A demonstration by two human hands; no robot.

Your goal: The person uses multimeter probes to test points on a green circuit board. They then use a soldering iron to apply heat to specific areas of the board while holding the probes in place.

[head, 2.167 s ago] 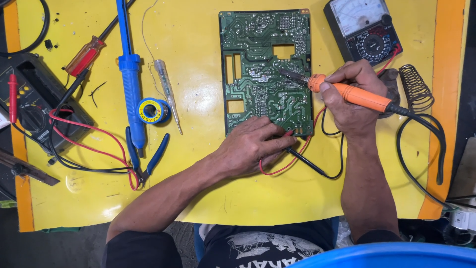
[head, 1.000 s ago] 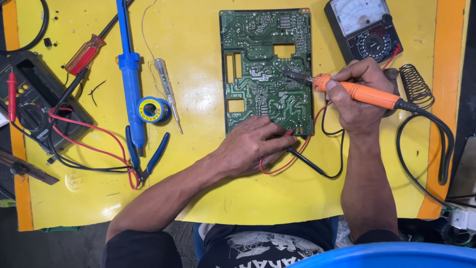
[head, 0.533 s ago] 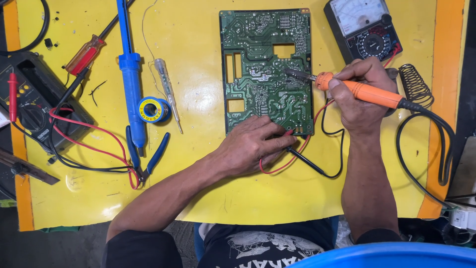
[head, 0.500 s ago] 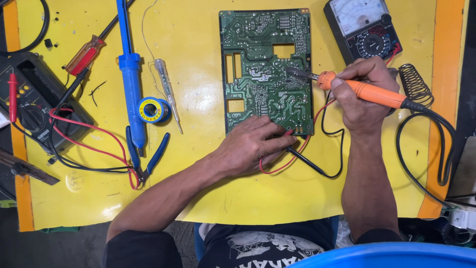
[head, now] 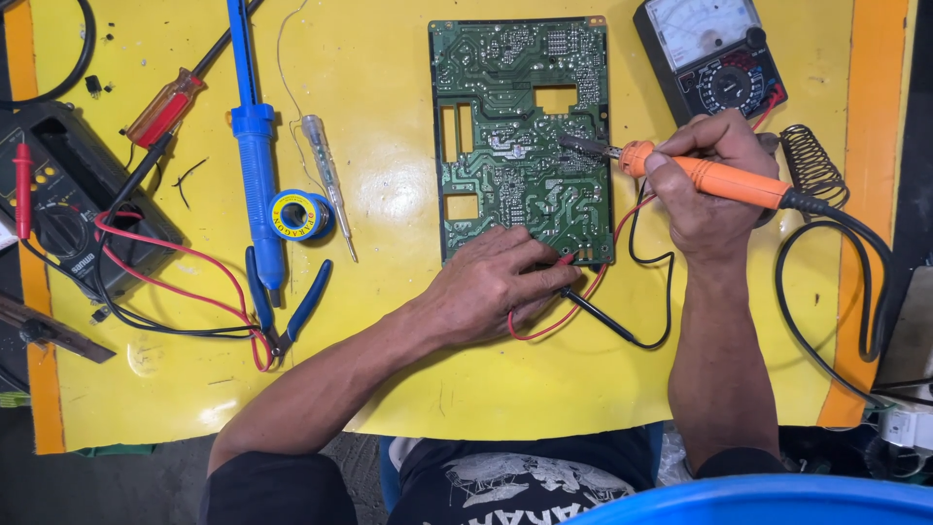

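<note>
My right hand gripped the orange-handled soldering iron, tip on the green printed circuit board lying at the far middle of the yellow tabletop. Left hand, fingers curled, pinned the board's near edge over red and black probe leads. Soldering looked mid-way. Blue-handled pliers lay left, unused.

The right hand is gripping an orange soldering iron, its tip touching the green circuit board; the left hand is pressing the board's near edge.
</note>
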